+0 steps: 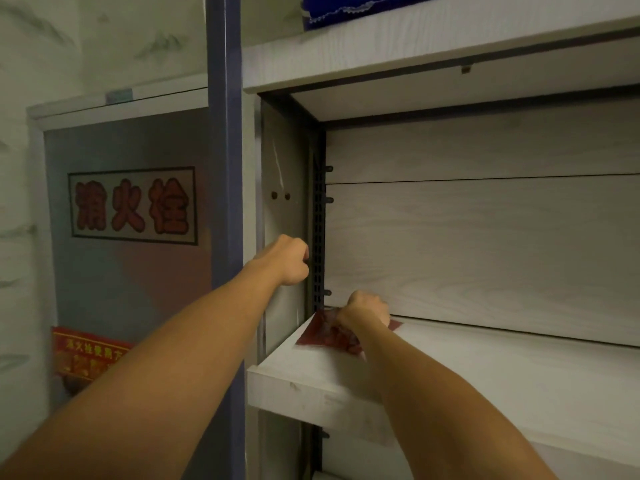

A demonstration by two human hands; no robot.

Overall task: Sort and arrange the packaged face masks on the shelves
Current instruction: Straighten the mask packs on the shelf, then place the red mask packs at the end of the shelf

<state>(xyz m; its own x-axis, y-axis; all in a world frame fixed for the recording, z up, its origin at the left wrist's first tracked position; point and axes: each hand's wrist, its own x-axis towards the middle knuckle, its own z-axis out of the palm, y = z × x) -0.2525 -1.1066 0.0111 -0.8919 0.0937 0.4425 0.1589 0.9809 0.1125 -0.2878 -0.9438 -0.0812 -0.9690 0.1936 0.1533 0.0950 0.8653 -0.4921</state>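
A dark red packaged face mask (320,332) lies flat in the back left corner of the white wooden shelf (467,368). My right hand (367,308) rests on top of the packet with fingers curled down onto it, hiding its right part. My left hand (289,259) is a closed fist held up against the shelf's left side panel (282,188), beside the black perforated upright (318,237); nothing shows in it.
An upper shelf (433,46) carries a blue item (339,8) at the top edge. Left of the blue-grey post (225,150) is a metal fire-hydrant cabinet (131,271) with a red-lettered sign (133,206) and a red label (90,355).
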